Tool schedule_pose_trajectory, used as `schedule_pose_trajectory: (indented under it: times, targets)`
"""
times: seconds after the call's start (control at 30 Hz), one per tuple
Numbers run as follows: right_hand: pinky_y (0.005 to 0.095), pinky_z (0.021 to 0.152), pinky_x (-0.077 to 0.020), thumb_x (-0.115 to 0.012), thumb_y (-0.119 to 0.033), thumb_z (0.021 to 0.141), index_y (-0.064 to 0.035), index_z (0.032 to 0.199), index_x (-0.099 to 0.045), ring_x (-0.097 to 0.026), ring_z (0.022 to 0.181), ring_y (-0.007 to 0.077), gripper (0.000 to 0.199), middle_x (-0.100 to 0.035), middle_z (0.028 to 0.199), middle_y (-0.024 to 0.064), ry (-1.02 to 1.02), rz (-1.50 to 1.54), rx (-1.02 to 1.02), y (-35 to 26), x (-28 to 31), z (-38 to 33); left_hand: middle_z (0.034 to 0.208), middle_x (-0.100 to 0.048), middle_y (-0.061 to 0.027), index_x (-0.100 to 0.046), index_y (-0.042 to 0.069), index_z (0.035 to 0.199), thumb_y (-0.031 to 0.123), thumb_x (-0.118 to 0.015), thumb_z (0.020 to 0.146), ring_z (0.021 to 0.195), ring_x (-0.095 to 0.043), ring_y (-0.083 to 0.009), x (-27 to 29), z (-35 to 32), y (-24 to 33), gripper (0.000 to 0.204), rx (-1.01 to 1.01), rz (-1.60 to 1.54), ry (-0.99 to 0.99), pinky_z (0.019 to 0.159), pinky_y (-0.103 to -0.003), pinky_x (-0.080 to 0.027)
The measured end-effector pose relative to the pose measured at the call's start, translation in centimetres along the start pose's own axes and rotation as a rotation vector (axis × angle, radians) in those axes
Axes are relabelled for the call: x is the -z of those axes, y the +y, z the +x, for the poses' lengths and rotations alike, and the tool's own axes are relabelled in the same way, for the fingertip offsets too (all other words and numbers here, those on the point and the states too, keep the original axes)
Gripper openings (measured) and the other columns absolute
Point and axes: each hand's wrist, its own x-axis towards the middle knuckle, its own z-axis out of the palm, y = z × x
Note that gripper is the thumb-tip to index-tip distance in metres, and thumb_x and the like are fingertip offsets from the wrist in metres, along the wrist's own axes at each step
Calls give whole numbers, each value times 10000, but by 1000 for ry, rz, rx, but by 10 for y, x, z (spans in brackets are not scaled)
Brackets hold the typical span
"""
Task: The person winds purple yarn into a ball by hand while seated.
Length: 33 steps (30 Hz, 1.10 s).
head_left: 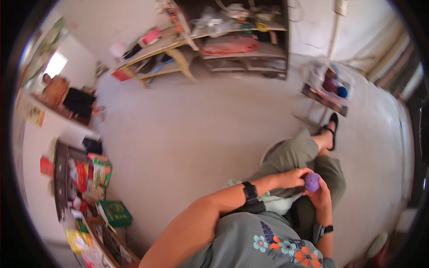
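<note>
A: Position of the purple ball (312, 182)?
B: Over the lap, between the two hands, in front of the grey-green trousers (335, 173); any contact with the trousers cannot be read from this view.

A: Bearing from each hand, and long axis?
B: From the left hand (292, 178) it lies to the right, just beyond the bent fingertips; from the right hand (320, 198) it lies at the far end, toward the thumb and fingers and slightly left; outline round, so no long axis to record.

A: Which hand is nearer?
B: Both are close; the right appears to carry it, cupping the right and lower sides; the left comes in from the left side, at the ball's edge.

A: State of the hands?
B: Right: closed around the ball, in contact; left: fingers curled and bunched against or just beside it; whether they pinch it, cannot tell, as the fingertips are partly hidden.

A: Surroundings?
B: Pale cloth (276, 203) on the lap, below the left hand; stool (336, 106) farther off on the floor (187, 129), bearing a blue ball (342, 92) and a dark red bundle (330, 85); these well apart from both hands.
</note>
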Motion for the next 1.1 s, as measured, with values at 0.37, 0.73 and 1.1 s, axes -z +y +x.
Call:
schedule_pose_trajectory:
  times: [0.37, 0.73, 1.1]
  targets:
    - [398, 751, -600, -560, -350, 997, 6, 1305, -546, -691, 939, 264, 471, -677, 1102, 139, -68, 92, -35, -7, 13, -5, 1258, -583, -73, -444, 21, 1407, 8, -585, 945, 1135, -583, -149, -2, 7, 11, 483, 189, -30, -68, 984, -312, -483]
    - [370, 799, -575, -593, -417, 977, -59, 1249, -575, -674, 893, 217, 450, -669, 1091, 88, -104, 74, -151, -18, 12, -15, 1211, -619, -41, -543, 25, 1302, 17, -668, 906, 1114, -593, -133, -5, 9, 15, 415, 231, 72, -114, 994, -311, -474]
    - [399, 874, -556, -645, -331, 965, -100, 1367, -495, -617, 1100, 197, 487, -624, 1221, 74, -122, 123, 31, -11, -9, -28, 1099, -691, -52, -619, -13, 1239, 30, -574, 960, 1013, -612, -106, -17, 8, 31, 286, 152, 174, 54, 911, -276, -490]
